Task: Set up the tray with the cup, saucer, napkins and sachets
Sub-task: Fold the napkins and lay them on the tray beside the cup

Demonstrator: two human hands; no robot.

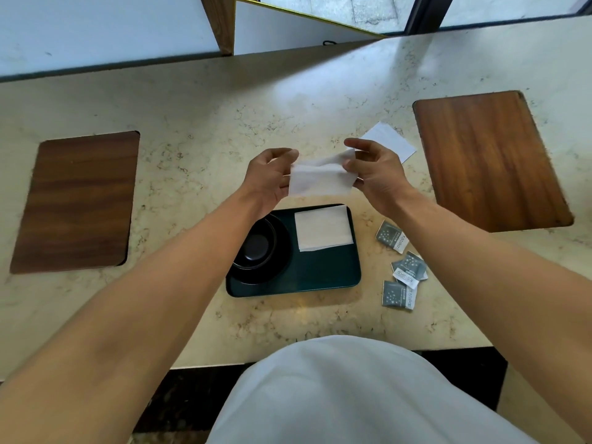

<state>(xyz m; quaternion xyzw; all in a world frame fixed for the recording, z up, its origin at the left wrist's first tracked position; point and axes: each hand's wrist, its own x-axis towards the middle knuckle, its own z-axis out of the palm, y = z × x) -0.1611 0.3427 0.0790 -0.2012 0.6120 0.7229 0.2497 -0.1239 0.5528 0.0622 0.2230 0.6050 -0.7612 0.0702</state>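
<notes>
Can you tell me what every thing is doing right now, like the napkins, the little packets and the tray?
Held napkin: in the air, pinched by left hand and right hand.
Folded napkin: flat on the tray.
Third napkin: flat on the counter.
Cup: on its saucer, on the tray.
Sachets: on the counter, off the tray.

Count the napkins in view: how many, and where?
3. One napkin is held between the left hand and right hand; one lies on the tray; one lies on the counter beyond the right hand.
</notes>
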